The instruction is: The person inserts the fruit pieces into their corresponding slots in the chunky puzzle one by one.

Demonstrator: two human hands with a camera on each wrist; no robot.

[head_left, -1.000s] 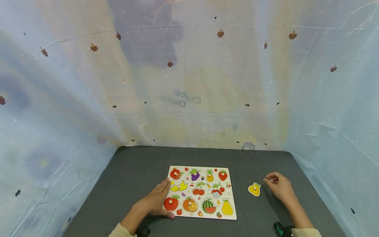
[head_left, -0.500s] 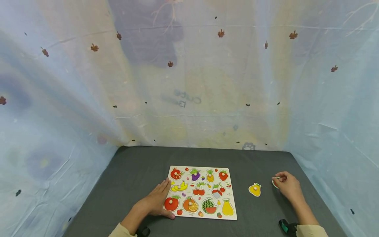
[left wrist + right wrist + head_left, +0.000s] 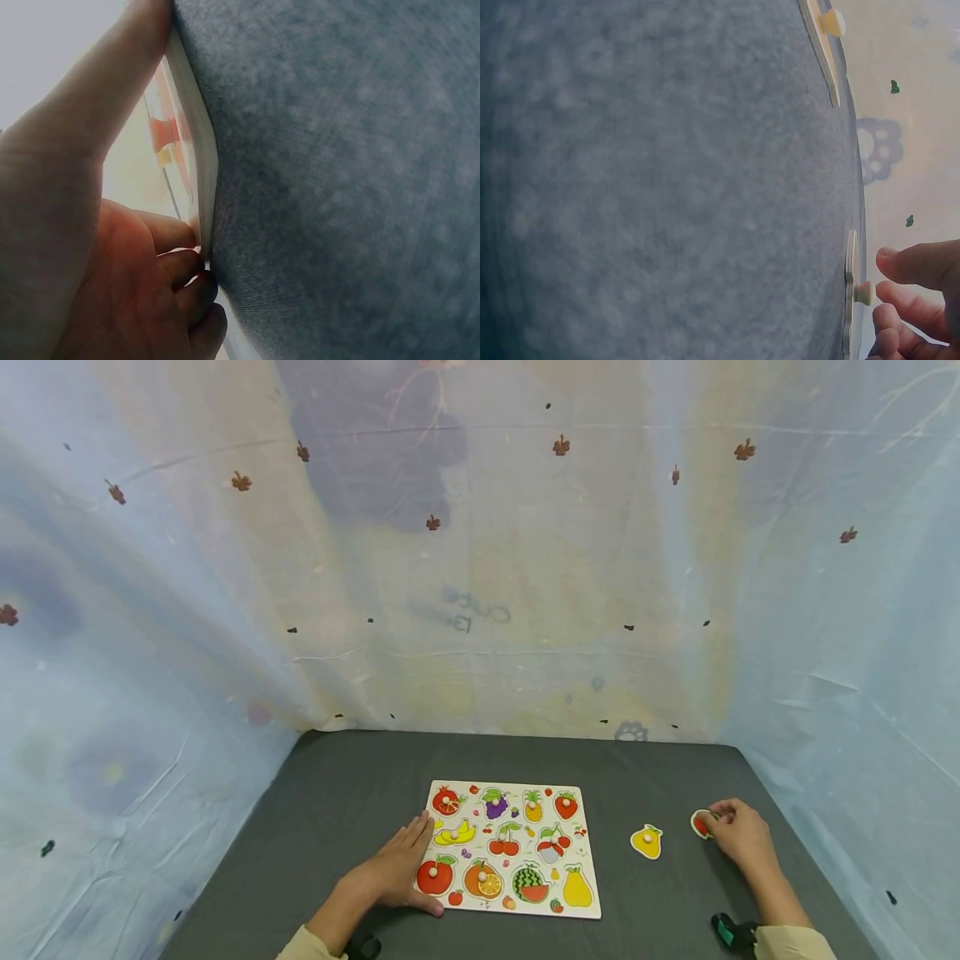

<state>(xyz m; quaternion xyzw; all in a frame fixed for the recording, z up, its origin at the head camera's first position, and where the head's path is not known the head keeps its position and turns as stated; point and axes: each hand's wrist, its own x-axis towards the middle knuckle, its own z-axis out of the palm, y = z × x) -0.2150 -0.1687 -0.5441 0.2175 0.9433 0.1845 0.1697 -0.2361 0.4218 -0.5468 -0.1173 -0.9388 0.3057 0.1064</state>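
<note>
A white fruit peg puzzle board (image 3: 489,853) lies on the grey table. My left hand (image 3: 393,868) rests along its left edge, fingers stretched out; the left wrist view shows the thumb (image 3: 105,82) and fingers at the board's edge (image 3: 196,142). To the right, a yellow pear puzzle piece (image 3: 647,841) lies flat, knob up. Beyond it is a red and green watermelon puzzle piece (image 3: 701,823), partly hidden by my right hand (image 3: 744,839). In the right wrist view, my thumb and fingertips are apart around this piece's knob (image 3: 864,292), without a visible pinch.
Dark grey cloth (image 3: 360,777) covers the table. A pale patterned curtain (image 3: 480,568) hangs behind it and along both sides. In the right wrist view, another knobbed piece (image 3: 823,45) appears at the top. A dark wrist strap (image 3: 738,935) sits at my right cuff.
My right hand has moved right, away from the pear piece, and now more of the watermelon piece shows beside its fingers. My left hand has stayed on the board's edge.
</note>
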